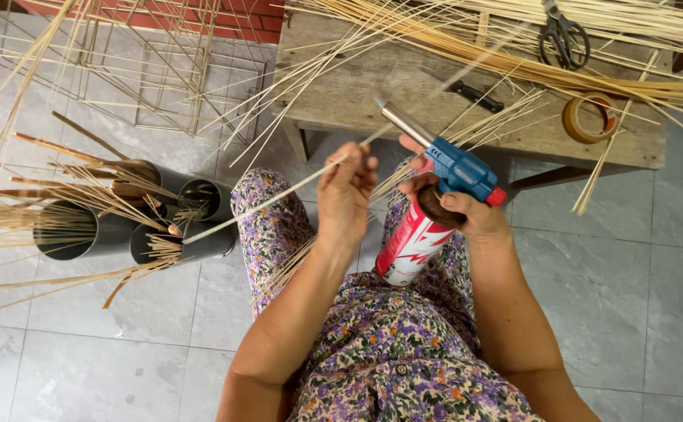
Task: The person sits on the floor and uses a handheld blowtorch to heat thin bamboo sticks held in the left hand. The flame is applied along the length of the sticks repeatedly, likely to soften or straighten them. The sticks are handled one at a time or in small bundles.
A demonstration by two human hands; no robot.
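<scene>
My left hand [346, 195] pinches a long thin bamboo strip [263, 205] that runs from lower left up to the right, across the torch's nozzle. My right hand [466, 209] grips a blue gas torch head [460, 169] mounted on a red and white canister [409, 244]. Its metal nozzle [404, 123] points up-left, right by the strip. More thin strips [295, 262] lie across my lap, on the purple floral dress.
A low wooden bench [404, 86] ahead carries heaps of bamboo strips, scissors [563, 37], a tape roll [589, 118] and a dark-handled knife [473, 94]. Grey tubes [115, 234] holding strips lie on the tiled floor at left. Strip-built frames [162, 62] stand behind them.
</scene>
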